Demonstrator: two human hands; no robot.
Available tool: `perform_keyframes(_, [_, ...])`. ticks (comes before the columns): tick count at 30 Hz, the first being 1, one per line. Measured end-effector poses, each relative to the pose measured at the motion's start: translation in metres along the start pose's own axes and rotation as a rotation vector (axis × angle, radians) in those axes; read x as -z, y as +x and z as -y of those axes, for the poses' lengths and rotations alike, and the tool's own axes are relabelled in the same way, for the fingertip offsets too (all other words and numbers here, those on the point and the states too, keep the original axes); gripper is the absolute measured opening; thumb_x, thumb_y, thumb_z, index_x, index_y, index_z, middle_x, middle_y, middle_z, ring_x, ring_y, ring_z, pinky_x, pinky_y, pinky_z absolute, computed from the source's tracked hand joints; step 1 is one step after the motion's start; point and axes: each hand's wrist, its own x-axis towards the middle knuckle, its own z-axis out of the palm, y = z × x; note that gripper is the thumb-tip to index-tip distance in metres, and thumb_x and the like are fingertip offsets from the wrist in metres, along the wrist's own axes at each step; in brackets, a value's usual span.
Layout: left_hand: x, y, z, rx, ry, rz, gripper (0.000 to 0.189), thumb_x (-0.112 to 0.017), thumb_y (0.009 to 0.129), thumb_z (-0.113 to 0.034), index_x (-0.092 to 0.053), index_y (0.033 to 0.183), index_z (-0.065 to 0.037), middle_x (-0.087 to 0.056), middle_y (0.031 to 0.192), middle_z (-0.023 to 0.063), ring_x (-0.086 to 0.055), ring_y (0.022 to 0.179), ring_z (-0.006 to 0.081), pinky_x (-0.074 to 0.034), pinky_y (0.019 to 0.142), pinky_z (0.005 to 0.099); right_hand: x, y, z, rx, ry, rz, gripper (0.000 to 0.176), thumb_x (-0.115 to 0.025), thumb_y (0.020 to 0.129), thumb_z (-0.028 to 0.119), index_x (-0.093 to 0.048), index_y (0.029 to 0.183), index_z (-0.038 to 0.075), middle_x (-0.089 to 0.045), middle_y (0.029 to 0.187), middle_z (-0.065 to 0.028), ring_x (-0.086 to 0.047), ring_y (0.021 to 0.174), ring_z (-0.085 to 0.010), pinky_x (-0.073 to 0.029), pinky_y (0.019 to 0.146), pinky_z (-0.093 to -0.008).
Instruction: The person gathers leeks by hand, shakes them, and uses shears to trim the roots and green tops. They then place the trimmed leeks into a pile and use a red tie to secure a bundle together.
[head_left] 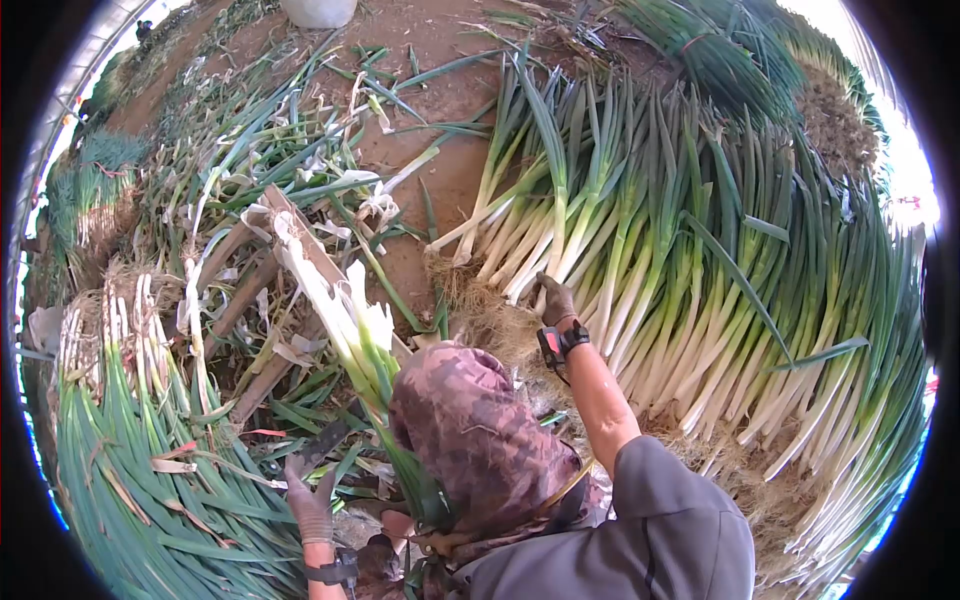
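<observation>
My right hand, in a light work glove, is closed at the white root end of a long green onion at the edge of a wide row. Several other onion stalks lie right beside its fingers. Low on the left is my gloved left hand, its thumb and finger apart. A dark, flat, blade-like piece lies just beyond those fingertips. Between the hands, a thick bunch of peeled onions leans along a wooden board, its green tops running down beside my knee.
A pile of unpeeled onions with roots lies to the left. Stripped leaves and skins litter the soil. A tied onion bundle lies at the far right, a pale round container at the top. My camouflage-covered knee rises in the middle.
</observation>
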Motion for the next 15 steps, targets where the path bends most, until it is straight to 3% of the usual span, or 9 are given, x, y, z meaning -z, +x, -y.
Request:
perform_keyframes(1, [-0.002,0.003,0.005,0.012,0.015,0.010,0.090,-0.081,0.079,-0.015,-0.029,0.148,0.009,-0.050,0.140,0.0254,-0.049,0.129,0.0298,-0.034,0.111,0.0375,-0.009,0.006,-0.002,-0.064,0.186,-0.028,0.019,-0.057,0.098,0.016,-0.067,0.107,0.003,-0.065,0.071,-0.0047,-0.062,0.068,-0.0161,-0.052,0.065,-0.0301])
perform_keyframes(4, [-0.006,0.008,0.024,0.042,0.046,0.020,0.087,-0.079,0.081,-0.015,-0.028,0.148,0.009,-0.050,0.139,0.0245,-0.049,0.129,0.0293,-0.035,0.110,0.0377,-0.044,0.028,0.010,0.144,0.128,0.050,0.017,-0.068,0.088,0.017,-0.065,0.088,0.001,-0.062,0.068,-0.0077,-0.061,0.060,-0.0210,-0.050,0.057,-0.0341])
perform_keyframes(5, [-0.012,0.008,0.025,0.045,0.045,0.017,0.087,-0.078,0.081,-0.014,-0.028,0.148,0.009,-0.050,0.139,0.0238,-0.049,0.129,0.0292,-0.036,0.110,0.0378,-0.062,0.037,0.015,0.043,0.258,-0.054,0.024,-0.067,0.087,0.020,-0.063,0.076,0.000,-0.060,0.065,-0.0105,-0.058,0.054,-0.0241,-0.048,0.053,-0.0381])
perform_keyframes(7, [-0.021,0.009,0.030,0.085,-0.044,0.005,0.086,-0.076,0.081,-0.012,-0.027,0.148,0.008,-0.048,0.141,0.0226,-0.048,0.130,0.0294,-0.036,0.110,0.0381,-0.088,0.046,0.029,0.062,0.262,-0.056,0.017,-0.070,0.086,0.015,-0.065,0.083,-0.001,-0.064,0.074,-0.0095,-0.066,0.069,-0.0221,-0.052,0.060,-0.0321])
perform_keyframes(9, [-0.030,0.009,0.033,0.162,-0.223,-0.010,0.086,-0.074,0.080,-0.009,-0.025,0.149,0.008,-0.045,0.144,0.0217,-0.046,0.132,0.0302,-0.036,0.110,0.0384,-0.097,0.096,0.019,0.073,0.110,-0.136,0.018,-0.071,0.086,0.016,-0.068,0.084,-0.001,-0.064,0.075,-0.0090,-0.065,0.069,-0.0216,-0.052,0.059,-0.0340])
perform_keyframes(10, [-0.033,0.006,0.023,0.246,-0.280,0.021,0.087,-0.071,0.078,-0.005,-0.023,0.150,0.006,-0.039,0.149,0.0210,-0.043,0.134,0.0318,-0.036,0.110,0.0396,-0.105,0.107,0.018,0.056,0.246,-0.026,0.022,-0.072,0.085,0.017,-0.069,0.094,-0.004,-0.067,0.082,-0.0101,-0.064,0.069,-0.0200,-0.052,0.060,-0.0351])
perform_keyframes(11, [-0.033,0.005,0.038,0.250,-0.257,0.012,0.087,-0.070,0.078,-0.005,-0.024,0.150,0.006,-0.039,0.149,0.0208,-0.043,0.133,0.0315,-0.036,0.110,0.0399,-0.116,0.107,0.026,-0.024,0.184,-0.055,0.029,-0.072,0.086,0.016,-0.066,0.104,-0.006,-0.068,0.094,-0.0123,-0.066,0.075,-0.0220,-0.054,0.066,-0.0356])
perform_keyframes(13, [-0.034,0.001,0.077,0.269,-0.213,0.006,0.086,-0.069,0.077,-0.004,-0.024,0.150,0.005,-0.038,0.148,0.0202,-0.043,0.132,0.0309,-0.038,0.108,0.0405,-0.133,0.134,0.014,0.104,-0.084,-0.150,0.036,-0.073,0.085,0.017,-0.064,0.112,-0.006,-0.068,0.101,-0.0137,-0.064,0.084,-0.0242,-0.051,0.077,-0.0358])
perform_keyframes(15, [-0.045,0.000,0.044,0.324,-0.187,-0.029,0.088,-0.069,0.076,-0.005,-0.023,0.150,0.003,-0.039,0.146,0.0190,-0.045,0.129,0.0292,-0.040,0.106,0.0413,-0.140,0.159,0.003,0.165,-0.238,-0.139,0.042,-0.075,0.083,0.021,-0.064,0.113,-0.006,-0.069,0.102,-0.0144,-0.064,0.087,-0.0261,-0.050,0.079,-0.0368])
